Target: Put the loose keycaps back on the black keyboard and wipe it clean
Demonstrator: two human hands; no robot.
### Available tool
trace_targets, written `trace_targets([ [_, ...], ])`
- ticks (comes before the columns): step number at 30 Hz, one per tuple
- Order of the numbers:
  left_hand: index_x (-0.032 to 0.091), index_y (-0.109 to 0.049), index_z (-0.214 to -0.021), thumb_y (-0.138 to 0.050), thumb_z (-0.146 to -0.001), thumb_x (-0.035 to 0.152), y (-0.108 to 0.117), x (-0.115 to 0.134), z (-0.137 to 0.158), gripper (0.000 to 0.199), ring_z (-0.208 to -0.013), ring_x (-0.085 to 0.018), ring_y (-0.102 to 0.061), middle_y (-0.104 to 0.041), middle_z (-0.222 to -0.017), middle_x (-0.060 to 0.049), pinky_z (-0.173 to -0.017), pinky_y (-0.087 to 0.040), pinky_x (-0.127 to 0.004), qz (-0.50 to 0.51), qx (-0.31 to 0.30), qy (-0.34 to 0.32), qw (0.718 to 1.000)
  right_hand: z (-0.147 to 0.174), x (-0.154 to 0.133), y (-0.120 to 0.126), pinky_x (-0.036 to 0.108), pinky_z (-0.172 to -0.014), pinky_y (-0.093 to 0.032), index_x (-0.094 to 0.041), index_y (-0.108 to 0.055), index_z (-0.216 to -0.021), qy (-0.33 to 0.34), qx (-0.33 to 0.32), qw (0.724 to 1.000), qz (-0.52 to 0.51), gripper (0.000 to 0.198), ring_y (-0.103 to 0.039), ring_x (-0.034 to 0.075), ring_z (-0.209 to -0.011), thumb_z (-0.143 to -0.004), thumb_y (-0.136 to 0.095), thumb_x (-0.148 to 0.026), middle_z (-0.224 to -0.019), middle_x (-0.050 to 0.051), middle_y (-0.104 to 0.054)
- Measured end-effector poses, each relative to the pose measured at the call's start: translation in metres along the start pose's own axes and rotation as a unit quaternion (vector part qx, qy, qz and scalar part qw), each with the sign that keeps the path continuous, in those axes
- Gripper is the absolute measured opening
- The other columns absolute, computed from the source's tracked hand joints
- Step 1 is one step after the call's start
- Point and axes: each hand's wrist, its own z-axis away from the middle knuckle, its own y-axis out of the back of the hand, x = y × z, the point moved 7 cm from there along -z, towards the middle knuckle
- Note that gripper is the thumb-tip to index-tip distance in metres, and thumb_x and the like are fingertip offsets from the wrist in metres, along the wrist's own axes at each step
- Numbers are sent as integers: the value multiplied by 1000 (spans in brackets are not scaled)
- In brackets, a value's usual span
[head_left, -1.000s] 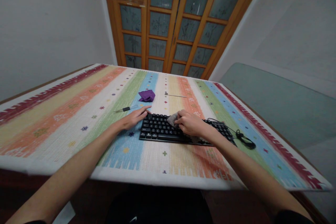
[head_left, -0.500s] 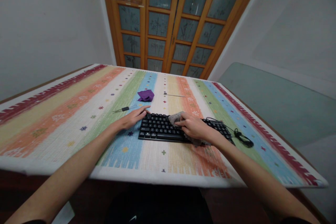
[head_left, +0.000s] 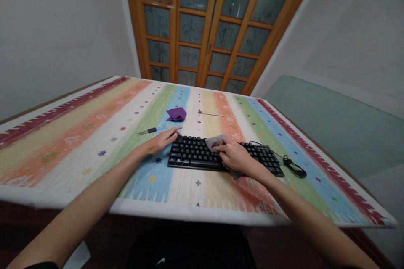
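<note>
A black keyboard (head_left: 195,151) lies on the striped tablecloth in front of me. My left hand (head_left: 162,139) is at its upper left corner, fingers stretched out, the tips touching the edge. Over the middle keys, my right hand (head_left: 232,153) is closed on a fuzzy grey cloth (head_left: 214,142), which is pressed against the keys. Part of the cloth hangs out below that hand, past the keyboard's front edge. The hand and forearm hide some keys right of the middle.
Beyond the keyboard lie a crumpled purple cloth (head_left: 176,114) and a thin rod-like tool (head_left: 211,114). A small black-bodied tool with thin metal ends (head_left: 152,130) rests left. The coiled black cable (head_left: 293,167) sits at right. Past the striped tablecloth (head_left: 72,155) are wooden doors (head_left: 205,42).
My right hand and the grey cloth have shifted slightly right along the keys. The cloth's loose part under the hand looks more bunched. My left hand stays at the corner.
</note>
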Motion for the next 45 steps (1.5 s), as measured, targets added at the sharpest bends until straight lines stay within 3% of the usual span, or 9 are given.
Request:
trace_targets([
  [12,20,-37,-155,-30,-101,52,0,-1,0,64,-116,-31,-58,-63,-134,-14,-107,-37,-43,-2,1,3,1000,-4,-2,14,32,-70,-38,-18,-81,-99,24,-37,996,79,33,-55,24,-88,-88,-51,-11,-90,13,-63],
  [19,20,-36,-155,-30,-101,53,-1,-1,0,64,-117,-31,-57,-63,-134,-15,-107,-37,-43,-2,-1,1,1000,-1,13,15,31,-72,-39,-21,-80,-111,3,-18,998,59,39,-54,21,-86,-88,-50,-10,-91,10,-61],
  [30,21,-32,-157,-28,-101,53,-2,-8,0,64,-118,-31,-57,-61,-137,-14,-108,-37,-45,-6,-6,7,1000,15,15,8,30,-71,-36,-20,-77,-111,120,22,991,61,39,-48,20,-83,-88,-49,-5,-92,10,-57],
  [45,22,-33,-157,-29,-101,51,-1,-3,0,63,-116,-30,-59,-64,-134,-13,-107,-39,-43,-12,-2,-5,1000,9,35,11,32,-76,-44,-23,-80,-113,25,-57,998,10,48,-55,21,-87,-83,-48,-5,-93,9,-63],
])
